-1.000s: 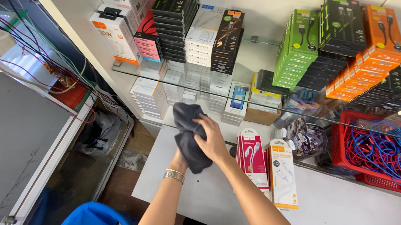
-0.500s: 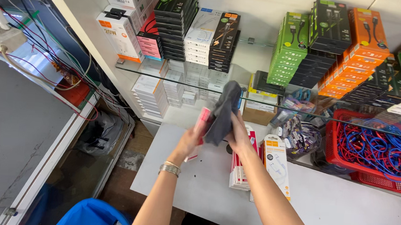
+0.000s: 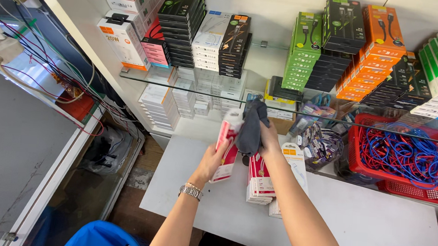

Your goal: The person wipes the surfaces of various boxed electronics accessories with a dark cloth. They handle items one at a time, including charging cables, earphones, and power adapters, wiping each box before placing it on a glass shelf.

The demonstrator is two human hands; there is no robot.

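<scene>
My left hand (image 3: 210, 161), with a metal watch on the wrist, holds a flat red and white packet (image 3: 227, 150) upright above the white table (image 3: 376, 226). My right hand (image 3: 269, 138) grips a dark grey cloth (image 3: 252, 126) and presses it against the packet's upper right side. Directly below the hands, a small stack of similar red and white packets (image 3: 260, 180) lies on the table, with a white and orange packet (image 3: 294, 161) beside it.
A glass shelf (image 3: 180, 87) runs across just behind my hands, with stacked boxes in black, white, green and orange above it. A red basket (image 3: 360, 166) of blue and red cables sits at the right. Wires hang at the left, and a blue bin (image 3: 98, 238) stands below.
The cloth lay on the packets on the table a second ago. My left hand has since lifted one packet, and my right hand has brought the cloth up against it.
</scene>
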